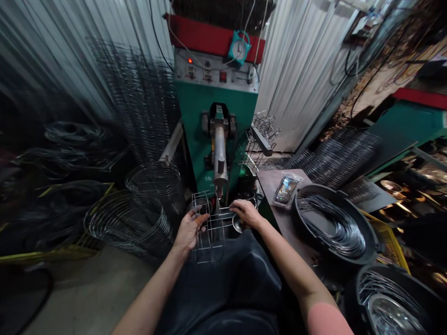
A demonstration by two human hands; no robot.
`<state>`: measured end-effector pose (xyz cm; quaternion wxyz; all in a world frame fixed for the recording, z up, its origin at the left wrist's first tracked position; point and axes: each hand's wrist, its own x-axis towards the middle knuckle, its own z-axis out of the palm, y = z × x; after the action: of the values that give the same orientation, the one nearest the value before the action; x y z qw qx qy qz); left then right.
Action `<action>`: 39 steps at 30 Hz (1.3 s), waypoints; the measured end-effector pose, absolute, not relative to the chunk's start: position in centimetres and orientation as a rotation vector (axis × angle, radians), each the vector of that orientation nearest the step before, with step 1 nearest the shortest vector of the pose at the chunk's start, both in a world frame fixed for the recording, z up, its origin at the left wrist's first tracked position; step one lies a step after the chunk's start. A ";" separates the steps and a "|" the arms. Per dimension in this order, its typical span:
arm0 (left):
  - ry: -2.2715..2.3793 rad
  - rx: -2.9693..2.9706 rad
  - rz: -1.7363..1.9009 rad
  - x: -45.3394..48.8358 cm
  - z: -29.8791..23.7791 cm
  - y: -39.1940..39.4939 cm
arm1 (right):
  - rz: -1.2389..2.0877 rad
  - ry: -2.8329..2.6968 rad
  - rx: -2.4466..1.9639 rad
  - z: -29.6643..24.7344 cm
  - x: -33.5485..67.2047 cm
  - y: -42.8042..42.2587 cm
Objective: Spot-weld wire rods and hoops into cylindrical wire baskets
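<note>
A wire rack [211, 232] of bent metal rods is held above my lap, at the tip of a spot welding machine [220, 153]. My left hand [190, 229] grips its left side, with the thumb pressed over the rods. My right hand [246, 212] is closed at the right end of the rack's long rods, its fingertips curled down. Just under that hand shows a shiny round metal piece [238, 224]; whether the fingers hold it is hidden. The machine's lower electrode [218, 209] stands among the rods, close below the upper tip.
At right, a side table [270, 179] bears a bagged phone [287, 190] and a black basin [370, 251] of wire rings. Another basin [359, 284] sits lower. Stacked wire hoops [127, 223] stand left. A teal clock [240, 48] hangs on the machine.
</note>
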<state>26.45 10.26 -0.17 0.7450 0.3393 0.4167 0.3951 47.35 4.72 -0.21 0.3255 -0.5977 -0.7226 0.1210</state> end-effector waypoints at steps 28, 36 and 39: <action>0.853 0.656 0.852 27.8 -0.7 13.2 | 0.423 -1.922 -1.577 1.8 48.5 7.3; 0.911 0.633 0.835 27.9 0.2 13.4 | 0.448 -1.907 -1.609 2.0 48.5 7.7; 0.891 0.612 0.804 28.0 0.0 13.8 | 0.434 -1.897 -1.644 1.6 48.7 7.9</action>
<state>28.01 13.80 0.00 0.7816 0.2832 0.4125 0.3724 48.67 7.91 1.59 0.2927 -0.6171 -0.7120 0.1630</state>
